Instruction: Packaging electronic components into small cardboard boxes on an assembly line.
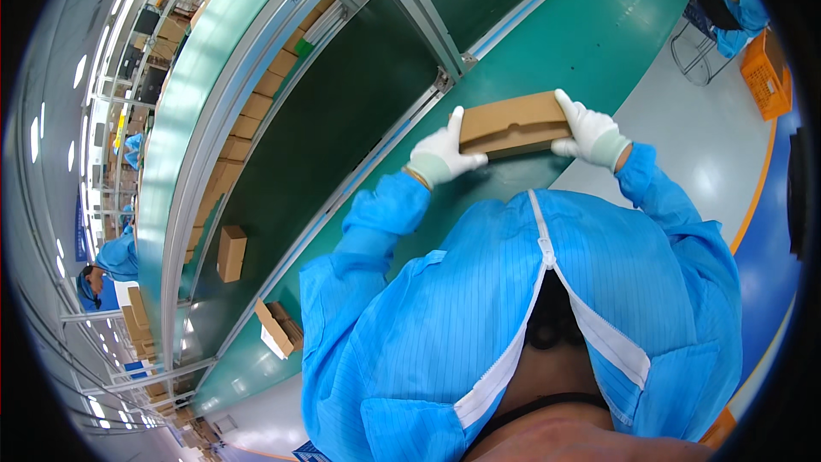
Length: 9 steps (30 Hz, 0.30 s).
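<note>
A flat brown cardboard box (515,122) is held between my two white-gloved hands, above the green workbench (581,34). Its lid looks closed, with a small notch at the middle of the front edge. My left hand (445,150) grips the box's left end, thumb along the near side and fingers at the far corner. At the opposite end, my right hand (588,130) closes round the box in the same way. The underside of the box is hidden.
Beyond the bench edge runs a dark green conveyor belt (342,94) carrying a small carton (231,253). An opened carton (280,328) lies on the bench to my left. A metal post (410,0) rises ahead. At far right are an orange crate (765,75) and a co-worker's blue sleeve (747,4).
</note>
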### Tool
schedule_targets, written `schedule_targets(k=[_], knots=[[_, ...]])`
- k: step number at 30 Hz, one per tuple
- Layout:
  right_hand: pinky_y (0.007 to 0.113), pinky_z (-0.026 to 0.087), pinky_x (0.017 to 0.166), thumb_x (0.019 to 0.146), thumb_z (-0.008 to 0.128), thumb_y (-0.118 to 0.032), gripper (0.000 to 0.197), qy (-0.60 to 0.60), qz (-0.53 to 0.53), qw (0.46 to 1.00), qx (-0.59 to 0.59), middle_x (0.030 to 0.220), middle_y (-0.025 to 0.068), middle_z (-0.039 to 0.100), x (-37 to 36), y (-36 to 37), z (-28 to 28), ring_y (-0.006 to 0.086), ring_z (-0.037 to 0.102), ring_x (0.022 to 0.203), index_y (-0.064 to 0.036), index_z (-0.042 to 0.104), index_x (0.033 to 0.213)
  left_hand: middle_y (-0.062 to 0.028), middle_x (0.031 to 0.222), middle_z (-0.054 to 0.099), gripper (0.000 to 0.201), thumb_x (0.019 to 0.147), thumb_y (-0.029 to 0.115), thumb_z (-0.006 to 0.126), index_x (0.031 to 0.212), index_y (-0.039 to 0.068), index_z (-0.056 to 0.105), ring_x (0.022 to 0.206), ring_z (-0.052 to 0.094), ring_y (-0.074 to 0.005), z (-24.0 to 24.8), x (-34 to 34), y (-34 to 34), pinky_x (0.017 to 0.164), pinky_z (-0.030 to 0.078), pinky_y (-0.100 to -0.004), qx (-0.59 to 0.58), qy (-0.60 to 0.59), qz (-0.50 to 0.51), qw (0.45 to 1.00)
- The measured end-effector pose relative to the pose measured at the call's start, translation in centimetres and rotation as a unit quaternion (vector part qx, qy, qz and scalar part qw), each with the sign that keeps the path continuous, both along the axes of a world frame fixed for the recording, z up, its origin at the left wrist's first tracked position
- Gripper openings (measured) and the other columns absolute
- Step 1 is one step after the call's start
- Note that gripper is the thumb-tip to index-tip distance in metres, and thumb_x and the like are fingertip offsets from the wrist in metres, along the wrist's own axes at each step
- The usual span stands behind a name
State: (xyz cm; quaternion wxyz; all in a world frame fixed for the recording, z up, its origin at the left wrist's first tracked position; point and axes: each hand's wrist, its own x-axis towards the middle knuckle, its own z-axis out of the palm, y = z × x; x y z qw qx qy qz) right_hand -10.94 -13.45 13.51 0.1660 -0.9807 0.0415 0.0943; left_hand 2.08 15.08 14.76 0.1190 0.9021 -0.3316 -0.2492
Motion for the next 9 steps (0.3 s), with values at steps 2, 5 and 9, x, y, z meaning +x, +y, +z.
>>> schedule_targets(k=[2,5,9], knots=[[0.045,0.050,0.079,0.075,0.073,-0.042,0.101,0.047,0.008,0.998,-0.035,0.119,0.0213,0.055,-0.1,1.2,1.2,0.0371,0.061,0.097,-0.0062,0.015,0.150,-0.0258,0.117,0.059,0.119,0.068,0.055,0.074,0.152,0.008,0.003,0.109,0.058,-0.0387,0.4,-1.8,-1.0,0.091,0.048,-0.0415,0.109,0.000,0.033,0.994],[0.047,0.047,0.087,0.063,0.079,-0.053,0.121,0.171,0.004,0.979,-0.108,0.123,0.0202,0.051,0.5,1.6,2.8,0.0356,0.056,0.107,-0.0071,0.011,0.151,-0.0237,0.122,0.057,0.120,0.067,0.057,0.075,0.152,0.010,0.003,0.114,0.057,-0.0376,3.3,-1.9,-3.0,0.090,0.048,-0.0419,0.219,-0.037,0.003,0.975],[0.046,0.018,0.114,0.060,0.076,-0.064,0.124,0.037,0.111,0.963,-0.242,0.152,0.0198,0.024,1.2,2.3,6.0,0.0371,0.021,0.142,-0.0118,0.011,0.152,-0.0210,0.145,0.035,0.115,0.069,0.059,0.071,0.153,0.016,0.006,0.138,0.031,-0.0375,4.9,-2.0,-4.9,0.105,0.032,-0.0543,0.220,-0.221,-0.110,0.944]])
